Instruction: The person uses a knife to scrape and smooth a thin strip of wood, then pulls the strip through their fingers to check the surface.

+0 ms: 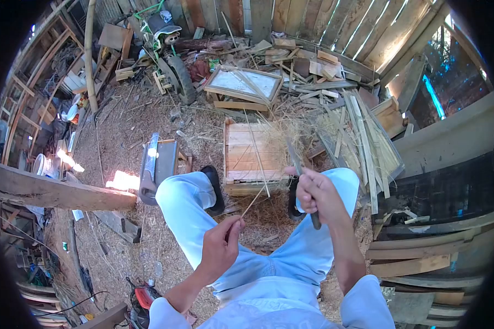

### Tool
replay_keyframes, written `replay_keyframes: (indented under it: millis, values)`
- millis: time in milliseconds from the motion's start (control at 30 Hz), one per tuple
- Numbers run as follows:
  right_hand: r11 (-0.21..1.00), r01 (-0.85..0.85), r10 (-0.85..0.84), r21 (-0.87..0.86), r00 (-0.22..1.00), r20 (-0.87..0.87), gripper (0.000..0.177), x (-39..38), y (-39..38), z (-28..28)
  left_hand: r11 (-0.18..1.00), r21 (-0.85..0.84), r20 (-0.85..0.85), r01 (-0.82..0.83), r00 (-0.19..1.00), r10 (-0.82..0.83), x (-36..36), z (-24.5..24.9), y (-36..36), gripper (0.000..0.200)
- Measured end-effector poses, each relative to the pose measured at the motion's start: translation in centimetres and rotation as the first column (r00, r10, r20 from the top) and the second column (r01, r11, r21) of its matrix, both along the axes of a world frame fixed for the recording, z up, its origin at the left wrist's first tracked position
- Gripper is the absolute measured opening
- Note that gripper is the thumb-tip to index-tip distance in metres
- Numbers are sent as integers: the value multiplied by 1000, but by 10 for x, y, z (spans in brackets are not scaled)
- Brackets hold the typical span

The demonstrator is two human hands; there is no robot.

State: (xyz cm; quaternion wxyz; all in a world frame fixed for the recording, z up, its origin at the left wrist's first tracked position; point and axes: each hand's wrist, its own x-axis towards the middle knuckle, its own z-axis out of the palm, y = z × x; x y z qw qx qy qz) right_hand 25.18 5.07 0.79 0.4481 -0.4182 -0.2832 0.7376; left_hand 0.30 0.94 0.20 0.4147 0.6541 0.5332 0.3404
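My left hand [220, 244] is closed in a pinch on the end of a thin wooden strip [252, 203], which slants up and away to the right. In my right hand [319, 193] is a knife [295, 157], fingers wrapped round its handle and blade pointing away from me. The blade is apart from the strip. Beyond my knees sits a low wooden box [247, 143] with a slatted top. Another long thin strip [254, 143] lies across it. Fine curled shavings [291, 130] are heaped over the box's right side.
A saw-like metal tool [150, 164] rests on a small dark-topped stand at left. A framed panel [247, 83] and scrap wood [324, 66] lie at the back. Long slats [362, 145] lean at right. A thick beam [60, 189] juts in from the left.
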Motion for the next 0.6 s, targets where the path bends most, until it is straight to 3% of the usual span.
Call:
replay_keyframes:
  millis: [33, 133, 167, 233, 300, 367, 533, 567, 600]
  values:
    - [1000, 0, 0, 0, 1000, 1, 38, -5, -4, 4, 999, -46, 23, 4, 1000, -3, 2, 3, 1, 12]
    - [970, -223, 226, 97, 974, -21, 38, -22, -15, 5, 991, -133, 64, 33, 998, -24, 1, 0, 2, 14]
    - [972, -215, 218, 95, 976, -21, 38, -30, -18, 3, 984, -171, 90, 59, 995, -44, 2, -1, 2, 14]
    - [944, -313, 304, 100, 948, 98, 36, -41, -20, 0, 977, -188, 134, 97, 988, -72, 5, 3, 1, 14]
    - [957, -278, 270, 86, 958, 97, 34, -35, -16, -1, 970, -207, 174, 126, 981, -91, 4, 4, -1, 14]
    - [993, -119, 119, -5, 993, -1, 34, -20, -8, 9, 971, -197, 154, 135, 982, -106, 0, 4, -3, 14]
    - [972, -232, 228, -23, 968, -102, 36, -33, -16, 9, 975, -176, 145, 136, 983, -111, 2, 5, -6, 15]
    - [973, -229, 226, -22, 969, -101, 36, -30, -14, 9, 979, -156, 134, 133, 985, -113, 1, 3, -5, 16]
    - [988, -150, 151, -27, 988, 30, 32, -26, -11, 10, 979, -155, 133, 134, 985, -113, 0, 2, -5, 16]
